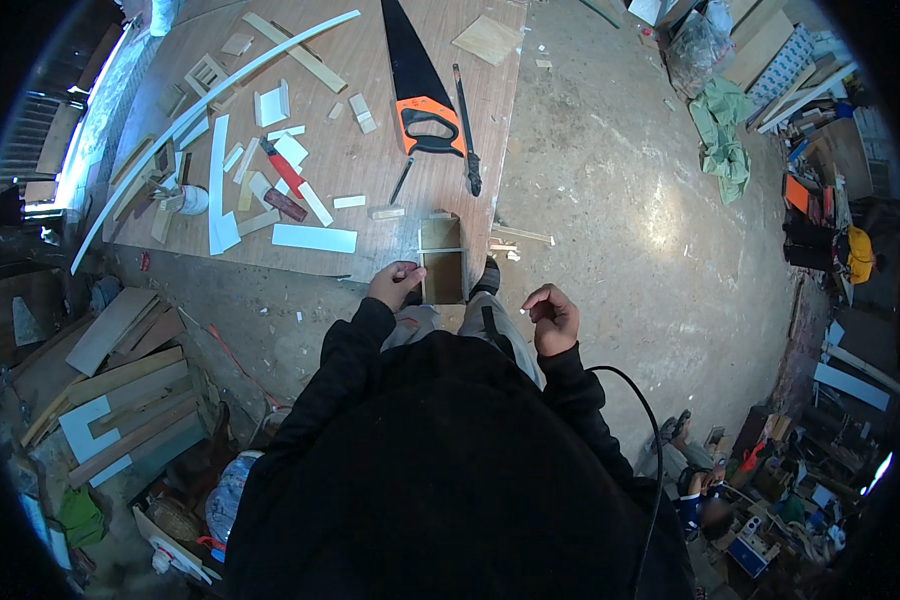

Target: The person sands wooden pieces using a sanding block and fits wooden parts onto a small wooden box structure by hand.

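Note:
A small open wooden box (443, 283) with a thin crosswise strip lies at the table's near edge, its near end reaching over my feet. My left hand (395, 284) is closed at the box's left wall, thumb and fingertips against it. Off to the right, apart from the box, my right hand (554, 318) has its fingers curled in a pinch. Between those fingertips shows a tiny white bit (524, 310), too small to name. Beyond the box, a short pale wood block (386, 212) and a dark slim tool (402, 180) lie on the table.
The wooden table (360, 240) carries an orange-handled handsaw (429, 125), a dark bar-like tool (465, 135), a red-handled tool (282, 167), a long bent white strip (220, 88) and several offcuts. Boards (120, 400) are stacked at left. Another person (695, 480) sits at lower right.

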A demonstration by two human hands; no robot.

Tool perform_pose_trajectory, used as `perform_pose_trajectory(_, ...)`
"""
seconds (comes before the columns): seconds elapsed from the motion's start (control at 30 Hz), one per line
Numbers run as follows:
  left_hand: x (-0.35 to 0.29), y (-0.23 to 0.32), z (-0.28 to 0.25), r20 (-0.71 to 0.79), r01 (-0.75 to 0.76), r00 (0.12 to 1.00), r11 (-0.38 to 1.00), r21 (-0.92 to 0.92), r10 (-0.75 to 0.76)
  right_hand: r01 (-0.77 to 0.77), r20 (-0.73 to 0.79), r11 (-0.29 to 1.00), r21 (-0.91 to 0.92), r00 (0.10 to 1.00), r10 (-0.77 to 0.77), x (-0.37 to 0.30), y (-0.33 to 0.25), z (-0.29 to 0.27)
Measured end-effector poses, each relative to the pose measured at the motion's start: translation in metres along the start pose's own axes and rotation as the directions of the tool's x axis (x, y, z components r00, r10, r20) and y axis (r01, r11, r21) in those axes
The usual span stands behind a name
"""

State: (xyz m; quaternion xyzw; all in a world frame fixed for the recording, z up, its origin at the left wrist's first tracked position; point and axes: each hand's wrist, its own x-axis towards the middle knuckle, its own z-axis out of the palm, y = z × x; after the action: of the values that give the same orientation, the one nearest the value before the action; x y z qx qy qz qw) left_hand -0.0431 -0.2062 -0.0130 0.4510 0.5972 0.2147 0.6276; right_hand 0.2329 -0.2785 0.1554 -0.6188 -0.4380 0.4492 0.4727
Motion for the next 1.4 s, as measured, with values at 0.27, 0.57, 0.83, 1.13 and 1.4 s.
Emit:
perform_pose_trajectory(0.27,-0.001,0.001,0.0,-0.013,0.005,1.0,1.0,0.015,-0.004,0.014,0.004,1.0,-0.01,1.0,-0.014,0.0,0.001,0.0)
perform_pose_trajectory(0.57,-0.001,0.003,0.0,0.003,0.004,1.0,0.997,-0.071,-0.004,-0.04,0.03,0.999,0.001,0.999,0.04,-0.001,-0.003,0.001)
perform_pose_trajectory(0.83,0.004,-0.01,-0.002,-0.028,-0.045,0.999,0.988,-0.15,0.042,0.028,0.01,0.999,-0.04,1.0,-0.028,-0.005,-0.009,0.003)
perform_pose_trajectory(1.13,0.002,-0.051,-0.015,-0.355,-0.121,0.931,0.989,-0.085,0.084,0.051,0.031,0.998,-0.04,0.998,-0.049,-0.02,0.002,0.011)
perform_pose_trajectory(1.4,-0.075,0.013,-0.032,-0.327,-0.145,0.944,0.941,-0.307,0.038,0.025,0.239,0.995,-0.098,0.971,-0.001,-0.036,0.003,0.018)
